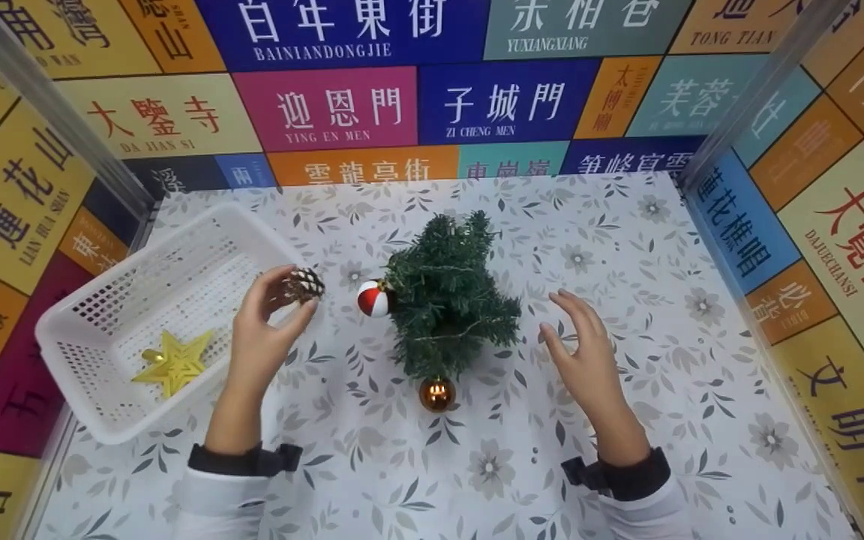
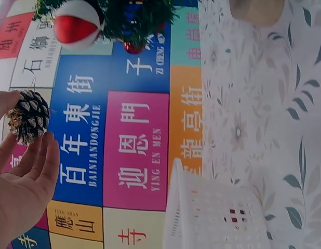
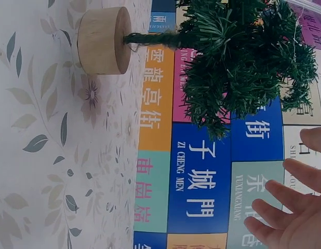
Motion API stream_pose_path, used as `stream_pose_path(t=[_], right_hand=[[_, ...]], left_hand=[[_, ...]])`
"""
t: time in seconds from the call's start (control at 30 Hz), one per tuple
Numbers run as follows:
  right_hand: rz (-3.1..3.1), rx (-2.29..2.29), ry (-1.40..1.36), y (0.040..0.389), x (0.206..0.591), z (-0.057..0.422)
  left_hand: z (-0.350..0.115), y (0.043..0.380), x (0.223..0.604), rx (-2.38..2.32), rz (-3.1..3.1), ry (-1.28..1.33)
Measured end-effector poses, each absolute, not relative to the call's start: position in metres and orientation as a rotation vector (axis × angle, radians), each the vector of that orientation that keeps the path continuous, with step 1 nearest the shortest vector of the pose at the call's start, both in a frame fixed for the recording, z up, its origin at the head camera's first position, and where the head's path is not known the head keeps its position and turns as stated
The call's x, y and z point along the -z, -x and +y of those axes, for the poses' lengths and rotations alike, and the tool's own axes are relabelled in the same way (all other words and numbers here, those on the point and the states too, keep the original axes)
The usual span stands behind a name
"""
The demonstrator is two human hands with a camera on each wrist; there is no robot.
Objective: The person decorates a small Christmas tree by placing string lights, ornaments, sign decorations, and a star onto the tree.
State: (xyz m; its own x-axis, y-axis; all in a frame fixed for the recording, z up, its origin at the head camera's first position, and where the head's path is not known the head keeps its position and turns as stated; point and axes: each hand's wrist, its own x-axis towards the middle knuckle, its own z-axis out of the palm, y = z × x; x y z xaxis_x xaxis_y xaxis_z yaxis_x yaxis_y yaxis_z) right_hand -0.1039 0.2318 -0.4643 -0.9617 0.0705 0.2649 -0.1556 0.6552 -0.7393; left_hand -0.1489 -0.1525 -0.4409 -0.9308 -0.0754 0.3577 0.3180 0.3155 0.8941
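My left hand [image 1: 261, 330] pinches a pine cone [image 1: 304, 285] between thumb and fingers, over the basket's right rim. White-tipped scales show on the pine cone [image 2: 29, 117] in the left wrist view. Just right of it stands a small green Christmas tree [image 1: 451, 292]. A red and white ball [image 1: 373, 298] hangs on the tree's left side, and a shiny copper-coloured ball [image 1: 437, 394] at its front. To the tree's right, my right hand [image 1: 586, 356] is held in the air, fingers apart and holding nothing. The right wrist view shows the tree's round wooden base [image 3: 103, 41].
A white plastic basket [image 1: 94, 409] sits at the left of the table, with a yellow star [image 1: 175, 363] inside. The table has a leaf-patterned white cover [image 1: 492, 472]. Panels with coloured lettering [image 1: 327, 109] enclose the back and both sides.
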Motion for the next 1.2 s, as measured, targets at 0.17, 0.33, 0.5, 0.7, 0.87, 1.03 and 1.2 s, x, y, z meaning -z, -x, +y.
stream_pose_path(t=[0.17, 0.33, 0.5, 0.7, 0.87, 1.03, 1.2], right_hand=[[-2.557, -1.224, -0.076, 0.101, 0.459, 0.226], [-2.516, -1.22, -0.119, 0.097, 0.456, 0.219], [-2.473, -1.198, -0.2, 0.092, 0.453, 0.209], [-2.475, -1.203, -0.235, 0.085, 0.447, 0.196], [-2.475, -1.284, -0.298, 0.081, 0.444, 0.187], [-2.429, -1.357, -0.385, 0.078, 0.442, 0.181], [-2.374, -1.418, -0.438, 0.077, 0.441, 0.178]], left_hand=[[-0.133, 0.129, 0.434, 1.629, -2.24, 0.352], [-0.119, 0.113, 0.429, 1.643, -2.242, 0.467], [-0.104, 0.099, 0.427, 1.638, -2.231, 0.567], [-0.081, 0.088, 0.432, 1.585, -2.257, 0.66], [-0.062, 0.08, 0.438, 1.544, -2.31, 0.708], [-0.048, 0.072, 0.441, 1.499, -2.396, 0.725], [-0.039, 0.068, 0.446, 1.473, -2.454, 0.755]])
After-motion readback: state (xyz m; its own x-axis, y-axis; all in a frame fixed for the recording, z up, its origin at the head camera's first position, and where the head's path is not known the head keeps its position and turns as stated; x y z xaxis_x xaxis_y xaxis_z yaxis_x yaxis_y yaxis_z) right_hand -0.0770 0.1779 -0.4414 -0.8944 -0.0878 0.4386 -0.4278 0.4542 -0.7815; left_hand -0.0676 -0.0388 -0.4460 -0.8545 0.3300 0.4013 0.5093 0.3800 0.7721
